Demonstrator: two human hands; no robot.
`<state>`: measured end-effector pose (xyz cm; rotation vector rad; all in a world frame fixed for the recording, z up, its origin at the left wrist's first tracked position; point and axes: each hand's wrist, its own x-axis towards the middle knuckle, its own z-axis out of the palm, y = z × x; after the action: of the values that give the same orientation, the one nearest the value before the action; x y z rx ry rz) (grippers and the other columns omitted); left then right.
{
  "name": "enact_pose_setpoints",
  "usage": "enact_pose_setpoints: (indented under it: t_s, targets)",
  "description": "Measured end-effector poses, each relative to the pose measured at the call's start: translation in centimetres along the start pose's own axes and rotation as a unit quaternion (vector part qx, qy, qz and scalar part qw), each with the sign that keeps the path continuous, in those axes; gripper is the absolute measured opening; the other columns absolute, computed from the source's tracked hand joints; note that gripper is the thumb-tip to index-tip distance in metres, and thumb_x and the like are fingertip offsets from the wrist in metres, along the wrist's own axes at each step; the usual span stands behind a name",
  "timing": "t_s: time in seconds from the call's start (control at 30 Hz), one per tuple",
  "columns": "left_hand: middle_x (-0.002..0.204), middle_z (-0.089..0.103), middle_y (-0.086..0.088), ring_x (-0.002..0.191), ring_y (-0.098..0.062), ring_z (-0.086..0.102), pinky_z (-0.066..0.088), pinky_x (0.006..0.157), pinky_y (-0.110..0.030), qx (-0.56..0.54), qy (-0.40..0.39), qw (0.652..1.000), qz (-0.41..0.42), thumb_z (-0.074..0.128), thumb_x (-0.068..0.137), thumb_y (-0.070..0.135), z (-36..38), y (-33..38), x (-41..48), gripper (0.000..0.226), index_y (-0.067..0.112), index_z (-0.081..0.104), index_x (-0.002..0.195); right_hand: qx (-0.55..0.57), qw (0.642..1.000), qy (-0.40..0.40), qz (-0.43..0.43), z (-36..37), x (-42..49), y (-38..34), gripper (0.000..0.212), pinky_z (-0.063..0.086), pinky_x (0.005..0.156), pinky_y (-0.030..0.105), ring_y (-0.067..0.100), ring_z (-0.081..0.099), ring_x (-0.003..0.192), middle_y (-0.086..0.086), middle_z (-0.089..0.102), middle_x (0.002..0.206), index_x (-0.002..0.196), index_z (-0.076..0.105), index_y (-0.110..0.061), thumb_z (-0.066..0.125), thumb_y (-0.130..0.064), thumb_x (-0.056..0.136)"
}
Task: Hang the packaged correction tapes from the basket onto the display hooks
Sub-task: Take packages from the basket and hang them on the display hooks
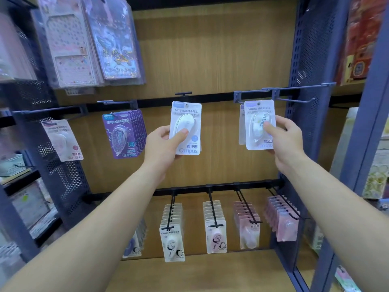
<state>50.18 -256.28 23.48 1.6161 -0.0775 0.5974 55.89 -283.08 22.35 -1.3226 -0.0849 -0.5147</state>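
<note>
The display rack (210, 60) has a wooden back board and blue perforated side panels (309, 60). Sticker sheets (88, 43) hang in a thick bunch at its upper left corner. An upper rail (210, 98) crosses the middle of the board and a lower rail (210, 187) runs nearer the bottom edge. Four long hooks on the lower rail carry rows of small packs (214, 226), white on the left and pink on the right. On the upper rail a stack of purple packs (124, 133) hangs left of centre, and a single pink pack (63, 140) hangs near the left side panel.

The left hand (162, 148) pinches a white correction tape pack (187, 110), thumb on its front and fingers curled behind, just under the centre hook (183, 93). The right hand (288, 140) pinches a second correction tape pack (259, 110) the same way, under the right hook (248, 95), with another pack's edge showing just behind it. Whether either pack's hole is on its hook cannot be told
</note>
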Motion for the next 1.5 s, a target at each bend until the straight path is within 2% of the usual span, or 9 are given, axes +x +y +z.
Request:
enact_pose_setpoints:
  t_s: [0.17,0.5,0.7,0.83,0.93,1.0,1.13,1.33,1.5]
  targets:
    - [0.106,0.076,0.001,0.084,-0.009,0.077,0.056,0.058,-0.017,-0.002,0.025,1.0,0.002,0.073,0.094,0.029,0.1,-0.2,-0.1,0.031,0.015,0.066,0.12,-0.011,1.0,-0.012,-0.002,-0.3,0.4,0.0,0.028,0.06,0.083,0.036,0.014,0.073,0.101,-0.008,0.074,0.112,0.126,0.064,-0.023,0.065,-0.017,0.099]
    - [0.104,0.077,0.004,0.084,-0.01,0.076,0.054,0.055,-0.017,0.027,0.043,0.999,-0.014,0.071,0.095,0.033,0.3,-0.7,0.6,0.029,0.02,0.065,0.12,-0.079,0.997,-0.012,0.011,0.0,1.4,1.4,0.028,0.053,0.067,0.029,0.012,0.07,0.096,-0.011,0.07,0.108,0.13,0.059,-0.029,0.059,-0.023,0.103]
    - [0.108,0.073,0.004,0.089,-0.012,0.074,0.064,0.066,-0.03,0.092,0.045,0.994,-0.027,0.07,0.096,0.034,0.8,-2.0,1.9,0.027,0.021,0.064,0.118,-0.169,0.986,0.009,-0.005,0.5,2.4,2.2,0.032,0.061,0.083,0.042,0.016,0.07,0.097,-0.006,0.071,0.107,0.132,0.059,-0.034,0.059,-0.027,0.101]
    - [0.113,0.07,0.003,0.094,-0.014,0.071,0.064,0.072,-0.036,0.119,0.029,0.992,-0.043,0.069,0.097,0.034,0.9,-2.3,2.9,0.032,0.021,0.063,0.125,-0.23,0.972,-0.009,-0.035,1.0,2.7,2.2,0.031,0.05,0.071,0.024,0.015,0.067,0.106,-0.008,0.07,0.121,0.134,0.061,-0.032,0.055,-0.029,0.104]
    - [0.117,0.07,-0.001,0.097,-0.017,0.067,0.061,0.074,-0.036,0.137,0.02,0.988,-0.07,0.068,0.097,0.036,1.1,-2.0,3.6,0.03,0.021,0.061,0.123,-0.276,0.96,-0.011,-0.042,1.3,2.8,2.2,0.032,0.045,0.064,0.022,0.015,0.066,0.102,-0.008,0.068,0.125,0.136,0.06,-0.032,0.051,-0.031,0.105]
    - [0.124,0.069,-0.004,0.1,-0.018,0.065,0.059,0.084,-0.041,0.158,0.015,0.984,-0.085,0.069,0.096,0.039,1.4,-2.0,3.6,0.032,0.021,0.059,0.121,-0.332,0.943,-0.002,-0.033,1.4,2.6,2.3,0.038,0.046,0.069,0.027,0.019,0.065,0.105,-0.001,0.063,0.135,0.142,0.054,-0.03,0.05,-0.036,0.105]
    - [0.147,0.053,-0.006,0.127,-0.026,0.055,0.044,0.091,-0.034,0.275,-0.015,0.958,-0.083,0.07,0.092,0.051,1.0,-2.9,1.7,0.077,0.012,0.039,0.152,-0.453,0.891,-0.013,-0.012,0.8,0.5,3.3,0.06,0.049,0.087,0.043,0.035,0.057,0.119,0.013,0.051,0.142,0.152,0.038,-0.019,0.052,-0.048,0.101]
    - [0.146,0.056,-0.002,0.131,-0.022,0.055,0.045,0.104,-0.037,0.436,-0.114,0.891,-0.042,0.058,0.096,0.056,-2.7,-8.4,-4.8,0.066,0.018,0.047,0.149,-0.585,0.798,-0.131,-0.068,-1.0,-5.7,6.8,0.061,0.053,0.092,0.047,0.033,0.055,0.124,0.009,0.049,0.146,0.152,0.038,-0.02,0.047,-0.052,0.102]
    - [0.146,0.055,-0.002,0.131,-0.022,0.054,0.048,0.105,-0.04,0.494,-0.2,0.842,-0.079,0.054,0.096,0.057,-5.4,-14.5,-12.3,0.062,0.019,0.051,0.144,-0.625,0.74,-0.248,-0.026,-2.1,-11.6,11.5,0.043,0.052,0.093,0.044,0.031,0.058,0.118,0.005,0.058,0.13,0.13,0.061,-0.022,0.055,-0.05,0.098]
